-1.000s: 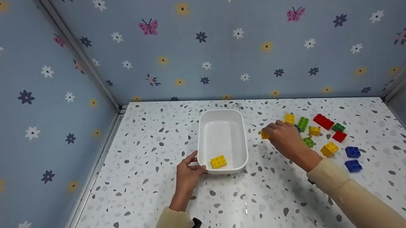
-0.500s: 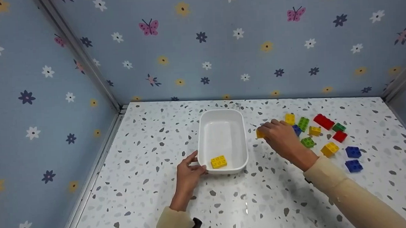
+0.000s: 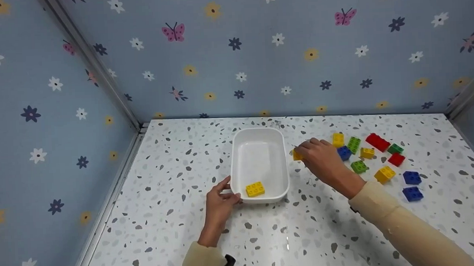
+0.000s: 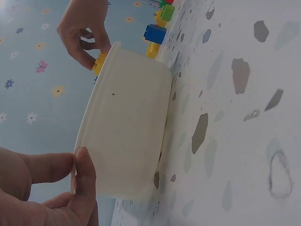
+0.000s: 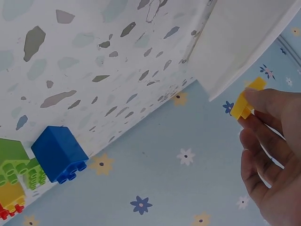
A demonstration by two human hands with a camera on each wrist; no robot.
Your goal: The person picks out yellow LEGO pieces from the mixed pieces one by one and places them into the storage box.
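Observation:
A white plastic tub [image 3: 261,160] stands on the speckled table with one yellow building block [image 3: 255,189] lying in its near left corner. My left hand [image 3: 220,201] pinches the tub's rim at that corner; in the left wrist view, thumb and fingers [image 4: 84,179] close on the lip. To the right of the tub, my right hand [image 3: 320,159] holds another yellow block [image 3: 297,154] between thumb and fingertips. The right wrist view shows this held yellow block [image 5: 247,100] raised off the table beside the tub's wall [image 5: 230,52].
Loose building blocks lie at the right: a blue block [image 3: 344,153], a light green block [image 3: 359,167], a red block [image 3: 378,142], a yellow block [image 3: 385,174] and several others. A patterned wall [image 3: 258,68] rises behind the table, another at the left.
My right hand has moved left toward the tub with the yellow block, uncovering the blue block behind it. The left hand and the tub have stayed in place.

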